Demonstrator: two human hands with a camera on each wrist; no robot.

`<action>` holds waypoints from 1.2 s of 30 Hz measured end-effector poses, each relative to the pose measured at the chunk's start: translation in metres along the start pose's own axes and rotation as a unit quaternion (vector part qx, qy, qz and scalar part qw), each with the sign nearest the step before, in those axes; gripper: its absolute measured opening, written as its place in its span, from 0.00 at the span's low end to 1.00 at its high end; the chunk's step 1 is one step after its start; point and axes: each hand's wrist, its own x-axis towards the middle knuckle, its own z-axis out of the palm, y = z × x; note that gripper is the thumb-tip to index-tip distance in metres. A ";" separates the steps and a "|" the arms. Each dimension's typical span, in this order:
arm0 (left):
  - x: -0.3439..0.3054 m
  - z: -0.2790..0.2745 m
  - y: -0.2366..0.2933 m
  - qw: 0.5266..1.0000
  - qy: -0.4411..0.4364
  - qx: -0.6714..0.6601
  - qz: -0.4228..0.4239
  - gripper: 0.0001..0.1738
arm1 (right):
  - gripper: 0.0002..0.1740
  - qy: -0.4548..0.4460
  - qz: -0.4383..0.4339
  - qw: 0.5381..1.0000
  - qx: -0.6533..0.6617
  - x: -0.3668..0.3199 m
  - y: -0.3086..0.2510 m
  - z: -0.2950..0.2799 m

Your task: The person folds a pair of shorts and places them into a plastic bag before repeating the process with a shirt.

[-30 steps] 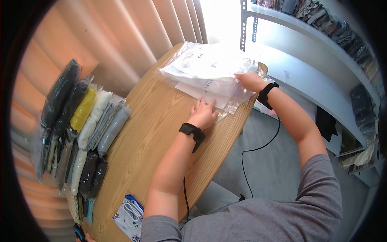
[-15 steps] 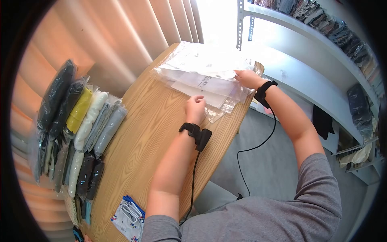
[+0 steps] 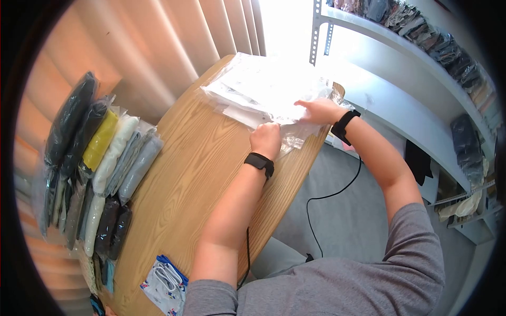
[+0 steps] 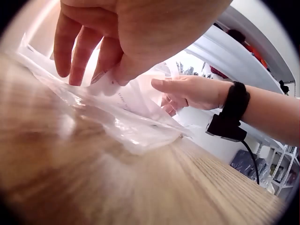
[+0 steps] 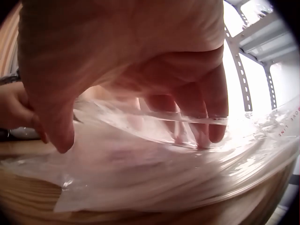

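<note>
A clear plastic bag [image 3: 247,97] with printed lettering lies near the far end of the wooden table, a white sheet inside it. My left hand [image 3: 266,141] is at the bag's near edge; its thumb and forefinger [image 4: 110,58] pinch the plastic, as the left wrist view shows. The other left fingers hang down over the bag. My right hand [image 3: 321,110] is over the bag's right side, thumb held apart from the fingers. In the right wrist view, the right fingers [image 5: 215,105] reach down behind a clear plastic edge, partly seen through the film.
Several bagged folded garments [image 3: 105,158] are stacked at the table's left edge. A folded patterned cloth [image 3: 166,282] with white cord lies on the near part of the wooden table [image 3: 179,184]. Metal shelves [image 3: 400,100] stand at the right. A black cable [image 3: 337,196] hangs from the right wrist.
My left hand lifted off the bag, moved back, then came forward and right to pinch its near edge. My right hand let go of the bag's edge, spread its thumb and shifted slightly nearer.
</note>
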 end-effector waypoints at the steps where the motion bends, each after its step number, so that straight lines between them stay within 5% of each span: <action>1: 0.000 -0.003 0.000 1.000 0.013 -0.009 0.003 0.10 | 0.30 -0.002 -0.026 1.000 -0.018 0.001 0.002 0.007; 6: -0.005 -0.018 0.003 0.998 0.043 0.005 0.041 0.11 | 0.24 -0.020 -0.022 0.999 -0.037 0.011 0.004 0.012; 13: -0.028 -0.053 -0.002 0.999 0.004 -0.009 0.045 0.11 | 0.22 0.013 0.011 0.989 0.145 0.035 0.020 0.009; 17: -0.044 -0.073 -0.010 0.999 -0.005 -0.023 0.036 0.11 | 0.22 -0.005 0.038 0.990 0.137 0.048 0.022 0.012; 20: -0.064 -0.088 -0.023 0.997 0.009 -0.072 0.031 0.10 | 0.23 0.046 -0.026 0.997 0.061 0.053 0.024 0.011; 24: -0.110 -0.123 -0.040 0.989 0.006 -0.139 0.044 0.10 | 0.24 0.074 0.043 0.993 0.079 0.035 -0.004 -0.008; 30: -0.211 -0.163 -0.053 0.974 -0.113 -0.189 -0.047 0.12 | 0.27 -0.054 0.003 0.998 0.027 0.022 -0.030 0.014; 33: -0.258 -0.166 -0.047 0.967 -0.141 -0.198 -0.080 0.13 | 0.43 0.015 -0.062 0.998 -0.015 -0.002 -0.032 0.038; 36: -0.292 -0.164 -0.041 0.958 -0.202 -0.167 -0.114 0.17 | 0.29 0.110 -0.157 0.968 0.164 -0.059 -0.079 0.041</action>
